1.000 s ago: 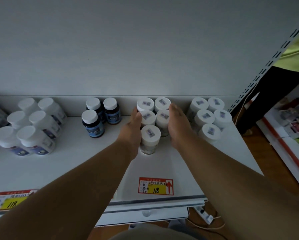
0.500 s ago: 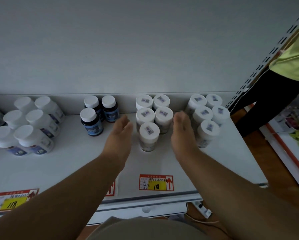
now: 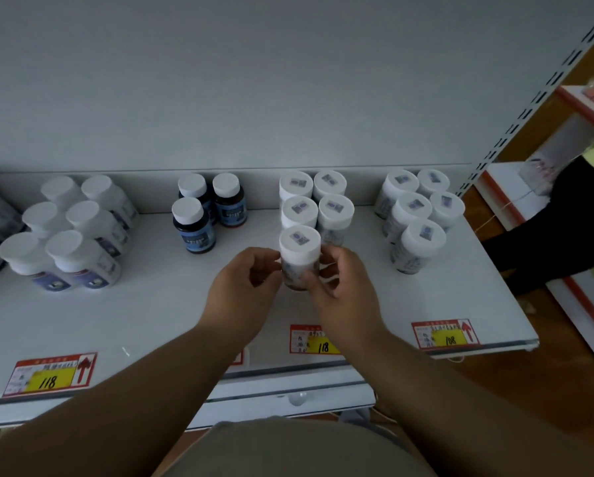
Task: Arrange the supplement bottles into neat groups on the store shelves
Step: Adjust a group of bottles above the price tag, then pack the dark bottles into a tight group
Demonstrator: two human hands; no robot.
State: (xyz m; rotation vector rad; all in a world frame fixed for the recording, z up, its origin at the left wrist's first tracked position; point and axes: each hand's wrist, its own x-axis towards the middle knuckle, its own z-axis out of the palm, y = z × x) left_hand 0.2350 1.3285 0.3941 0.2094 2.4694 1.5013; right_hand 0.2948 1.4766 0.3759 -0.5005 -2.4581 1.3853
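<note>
On the white shelf [image 3: 151,315] stand four groups of white-capped supplement bottles. In the middle group, the front bottle [image 3: 299,247] has a sticker on its cap and stands upright before two rows of two like it [image 3: 316,201]. My left hand [image 3: 245,290] curls its fingers against this bottle's left side. My right hand [image 3: 340,290] pinches its body from the right, thumb in front. Three dark bottles with blue labels [image 3: 206,211] stand to the left. Several larger white bottles [image 3: 68,232] stand at far left, and several stickered ones [image 3: 416,215] at right.
Red and yellow price tags [image 3: 51,375] [image 3: 445,335] line the shelf's front edge. The grey back panel [image 3: 254,80] rises behind the bottles. A person in black trousers and a yellow-green top [image 3: 564,215] stands at right by another shelf unit [image 3: 529,197].
Both hands drew back from the sides of the middle group, then closed in on its front bottle and now grip it. The view shifted left and the person at right moved.
</note>
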